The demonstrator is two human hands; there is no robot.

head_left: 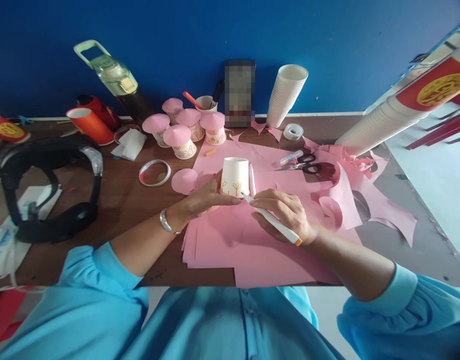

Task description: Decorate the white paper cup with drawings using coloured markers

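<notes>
My left hand (pixel 211 196) is closed around a white paper cup (pixel 235 172), held upside down over the pink paper sheets (pixel 222 240). Yellow-brown leaf shapes are drawn along the cup's lower rim. A white marker (pixel 275 224) with an orange end is gripped in my right hand (pixel 286 210), its tip at the cup's drawn edge. Just behind that hand lies another slim white pen (pixel 251 180). A pink paper cone (pixel 185 180) rests left of the cup. Several decorated cups with pink cone tops, one being a front cup (pixel 184 150), stand farther back.
Scissors (pixel 307 165), a glue tube (pixel 289 158) and pink scraps (pixel 350 195) lie to the right. A cup stack (pixel 286 95), clear tape roll (pixel 293 131) and phone (pixel 239 95) are at the back. At left are a tape ring (pixel 154 173), bottle (pixel 115 75) and black headset (pixel 52 190).
</notes>
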